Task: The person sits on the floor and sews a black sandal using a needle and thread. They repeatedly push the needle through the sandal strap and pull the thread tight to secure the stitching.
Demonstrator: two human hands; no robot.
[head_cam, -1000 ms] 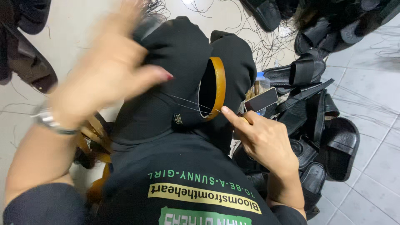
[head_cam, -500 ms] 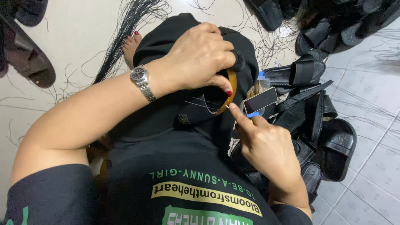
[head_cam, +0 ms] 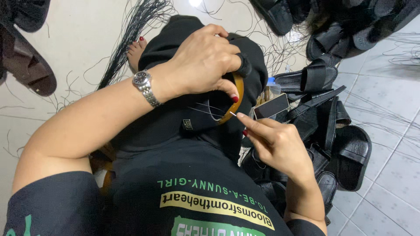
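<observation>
While seen from the head view, mid-stitch on a black sandal with a tan leather edge [head_cam: 234, 94], propped on the lap. Left hand [head_cam: 203, 61] wrapped over the top of it, fingers [head_cam: 227, 87] curled together and clamped on the sandal's rim. Right hand [head_cam: 275, 142] just below and beside, thumb and forefinger pinched shut on a thin steel needle [head_cam: 233, 114], tip almost touching the tan edge. Fine dark thread [head_cam: 203, 109] strung taut between needle and sandal, just under the left fingers.

Judged as the stitching step: next calls for a steady push of the needle through the edge while the left grip stays firm.

Counted: one needle, one wristwatch [head_cam: 144, 85], one small black card-like block [head_cam: 271, 106] just beyond the right fingers, at least five loose black sandals [head_cam: 350, 153] heaped farther right, one brown sandal [head_cam: 30, 74] well apart to the left, one bundle of black threads [head_cam: 131, 35] on the floor.
</observation>
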